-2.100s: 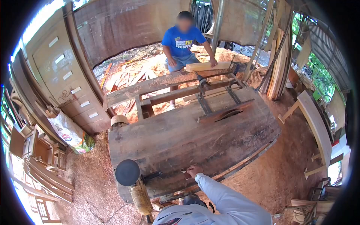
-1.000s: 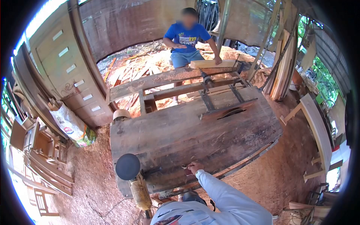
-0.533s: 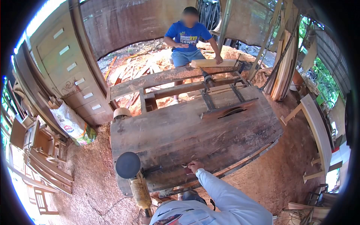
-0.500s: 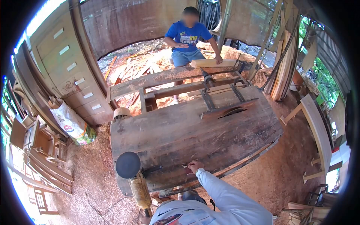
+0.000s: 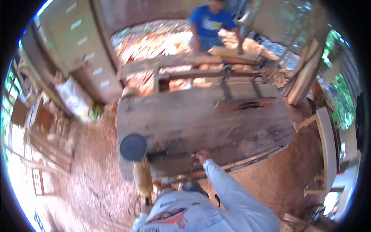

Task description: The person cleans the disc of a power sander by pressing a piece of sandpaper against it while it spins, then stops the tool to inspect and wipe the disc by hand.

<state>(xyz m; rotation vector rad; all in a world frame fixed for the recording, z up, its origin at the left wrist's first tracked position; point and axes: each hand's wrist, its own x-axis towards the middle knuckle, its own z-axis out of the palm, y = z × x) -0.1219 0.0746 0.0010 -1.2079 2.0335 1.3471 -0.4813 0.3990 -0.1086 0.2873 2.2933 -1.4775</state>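
Note:
My right hand point(image 5: 201, 157) is closed, low over the near part of a worn wooden saw table point(image 5: 174, 120). A small reddish-brown piece, perhaps sandpaper, shows at its fingers, but blur hides the detail. To the left, a yellow angle grinder point(image 5: 142, 178) stands upright with its round dark disc point(image 5: 133, 147) at the top. My left hand point(image 5: 146, 208) is closed round its lower end, partly hidden by my sleeve and shirt.
A saw blade point(image 5: 253, 105) shows in a slot of the tabletop. Across the table a person in a blue shirt point(image 5: 213, 25) has a hand on a wooden block point(image 5: 232, 53). Panels point(image 5: 92, 71) lean at the left; a wooden frame point(image 5: 329, 150) stands at the right.
The view has tilted, so the table and grinder sit higher in the picture. My right hand stays low over the tabletop. The person opposite has lowered a raised hand.

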